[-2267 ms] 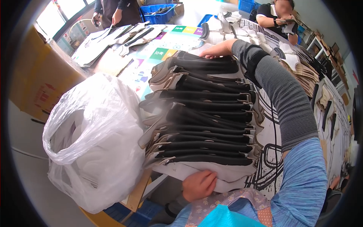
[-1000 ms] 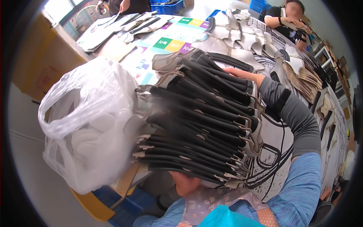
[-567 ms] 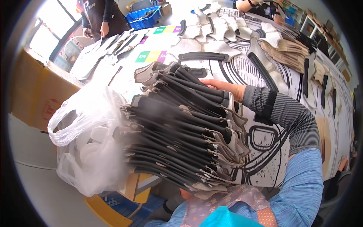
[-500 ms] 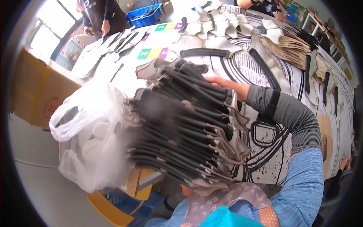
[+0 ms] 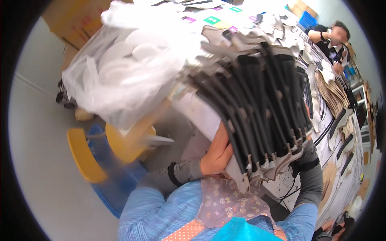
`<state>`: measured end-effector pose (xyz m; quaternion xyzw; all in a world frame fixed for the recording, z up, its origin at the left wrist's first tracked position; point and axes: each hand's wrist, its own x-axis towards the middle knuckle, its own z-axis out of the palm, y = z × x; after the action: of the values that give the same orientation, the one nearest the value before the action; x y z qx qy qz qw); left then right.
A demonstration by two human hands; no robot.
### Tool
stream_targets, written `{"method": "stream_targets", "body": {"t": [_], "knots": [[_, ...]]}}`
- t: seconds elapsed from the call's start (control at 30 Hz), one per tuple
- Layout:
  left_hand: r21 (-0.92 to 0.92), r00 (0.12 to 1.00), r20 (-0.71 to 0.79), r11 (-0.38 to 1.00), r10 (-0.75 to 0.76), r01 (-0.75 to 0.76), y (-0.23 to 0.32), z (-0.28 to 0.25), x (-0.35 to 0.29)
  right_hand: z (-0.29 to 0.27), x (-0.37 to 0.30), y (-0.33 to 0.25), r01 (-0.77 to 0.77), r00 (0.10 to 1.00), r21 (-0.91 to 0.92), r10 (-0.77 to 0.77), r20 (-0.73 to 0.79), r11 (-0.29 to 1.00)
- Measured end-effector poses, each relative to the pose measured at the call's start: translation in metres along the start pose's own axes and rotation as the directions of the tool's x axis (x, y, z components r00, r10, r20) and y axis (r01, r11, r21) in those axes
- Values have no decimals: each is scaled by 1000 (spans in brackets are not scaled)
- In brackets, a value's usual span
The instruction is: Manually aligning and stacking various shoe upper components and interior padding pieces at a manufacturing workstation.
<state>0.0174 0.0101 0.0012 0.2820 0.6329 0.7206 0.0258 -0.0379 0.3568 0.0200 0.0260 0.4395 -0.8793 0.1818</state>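
A thick stack of pale grey fabric pieces with black padded strips (image 5: 257, 100) spreads like a fan in front of my body, at the near table edge. My left hand (image 5: 219, 154) is closed on its near left side. My right hand (image 5: 309, 113) is against the stack's right side; only a sliver of skin shows and its fingers are hidden behind the pieces. The right sleeve (image 5: 309, 168) runs up beside the stack. Left of it is a white plastic bag (image 5: 120, 72) with pale rounded pieces inside, partly blurred.
More of the pale pieces (image 5: 277, 28) lie across the far table, with a beige pile (image 5: 331, 92) at the right. Below the bag stand yellow and blue chairs (image 5: 86, 154). A cardboard box (image 5: 72, 22) is at the upper left. A co-worker (image 5: 331, 44) sits at the far right.
My view has swung left, so the bag appears larger and higher. The stack has turned, its strips now running more upright. My left hand has come into view at its near edge.
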Motion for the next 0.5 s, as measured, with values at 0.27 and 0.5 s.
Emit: {"method": "stream_targets", "body": {"t": [0.27,0.5], "knots": [[263,924,131,887,358,-381,59,-5,13,47,-102,87,-294,934,-31,294,203,955],[301,848,122,795,516,-527,143,-43,-7,20,-98,56,-344,887,-37,338,315,938]]}}
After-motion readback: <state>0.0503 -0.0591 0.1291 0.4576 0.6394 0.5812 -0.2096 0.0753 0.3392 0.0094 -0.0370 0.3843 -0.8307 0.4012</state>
